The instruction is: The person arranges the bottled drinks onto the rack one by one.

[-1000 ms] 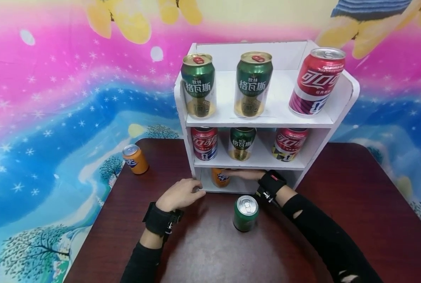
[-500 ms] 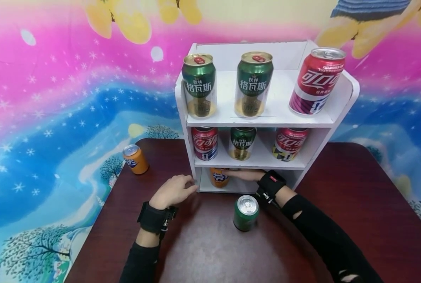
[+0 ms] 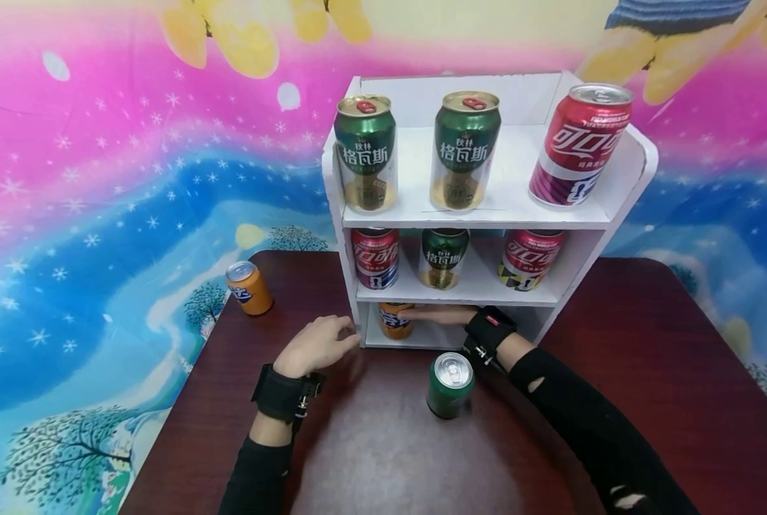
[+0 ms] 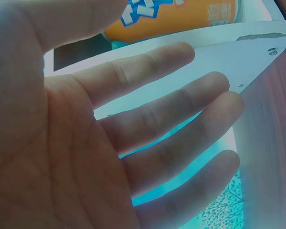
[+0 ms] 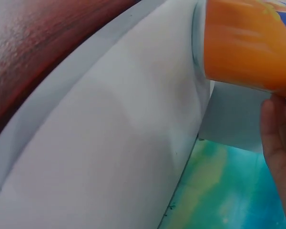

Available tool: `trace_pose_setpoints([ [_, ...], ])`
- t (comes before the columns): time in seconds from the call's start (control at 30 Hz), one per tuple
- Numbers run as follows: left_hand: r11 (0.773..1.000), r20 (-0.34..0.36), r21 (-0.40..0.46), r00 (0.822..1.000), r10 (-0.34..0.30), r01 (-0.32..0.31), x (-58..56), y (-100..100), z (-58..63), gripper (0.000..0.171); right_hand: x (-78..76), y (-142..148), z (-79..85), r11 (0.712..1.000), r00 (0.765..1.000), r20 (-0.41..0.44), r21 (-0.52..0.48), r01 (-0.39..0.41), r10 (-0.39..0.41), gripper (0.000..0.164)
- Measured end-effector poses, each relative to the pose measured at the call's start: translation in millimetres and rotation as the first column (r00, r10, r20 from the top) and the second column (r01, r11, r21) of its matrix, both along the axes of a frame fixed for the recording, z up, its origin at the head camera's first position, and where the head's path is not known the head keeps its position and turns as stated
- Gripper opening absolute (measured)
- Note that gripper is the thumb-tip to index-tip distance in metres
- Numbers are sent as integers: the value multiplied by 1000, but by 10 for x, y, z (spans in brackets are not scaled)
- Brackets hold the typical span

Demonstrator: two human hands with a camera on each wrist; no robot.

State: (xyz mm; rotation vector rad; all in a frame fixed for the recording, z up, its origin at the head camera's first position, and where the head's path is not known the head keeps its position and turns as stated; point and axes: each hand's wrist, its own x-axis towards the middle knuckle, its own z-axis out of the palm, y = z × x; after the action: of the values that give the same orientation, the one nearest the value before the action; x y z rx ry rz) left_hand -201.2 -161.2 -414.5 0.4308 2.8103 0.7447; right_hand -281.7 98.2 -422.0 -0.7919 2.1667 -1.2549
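Observation:
In the head view, my right hand (image 3: 441, 315) reaches into the bottom level of the white shelf (image 3: 467, 218), fingers stretched to the left. Its fingertips overlap the right side of an orange soda can (image 3: 392, 327) that stands upright there. The right wrist view has the fingers (image 5: 275, 138) right at the side of this orange can; most of the hand is cut off. My left hand (image 3: 315, 347) hovers by the shelf's lower left corner and holds nothing. Its palm (image 4: 76, 148) and spread fingers fill the left wrist view.
A green can (image 3: 450, 386) stands on the dark red table in front of the shelf. Another orange can (image 3: 251, 288) is on the table at left. Green and red cans fill the upper levels, among them a red can (image 3: 579, 146) at top right.
The orange can on the bottom level has shifted slightly left, with my right fingers following it. My left hand has drawn back a little to the left.

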Motion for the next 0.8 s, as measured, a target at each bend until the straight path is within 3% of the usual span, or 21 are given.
trace_pose_setpoints([
  [0.13,1000,16,2,1000,3,-3,12,4,-22,23,-11,21,-10,1000,999,-39,-15,-5,4,76],
  [0.27,1000,32,9,999,-7,6,27,14,-42,23,-16,106,-70,994,1000,-19,-109,2,-4,81],
  [0.37,1000,33,9,999,-14,13,25,21,-51,23,-56,150,-151,986,999,41,-164,-28,35,78],
  [0.6,1000,22,9,1000,-14,14,6,22,-51,20,-73,83,-68,995,994,61,-57,-88,91,74],
  [0.67,1000,23,8,1000,-15,14,1,23,-48,20,-74,60,-52,992,991,77,-68,-103,108,75],
  [0.8,1000,26,6,999,-21,21,-11,31,-50,21,-51,19,-29,992,994,-4,-64,-105,105,79],
])
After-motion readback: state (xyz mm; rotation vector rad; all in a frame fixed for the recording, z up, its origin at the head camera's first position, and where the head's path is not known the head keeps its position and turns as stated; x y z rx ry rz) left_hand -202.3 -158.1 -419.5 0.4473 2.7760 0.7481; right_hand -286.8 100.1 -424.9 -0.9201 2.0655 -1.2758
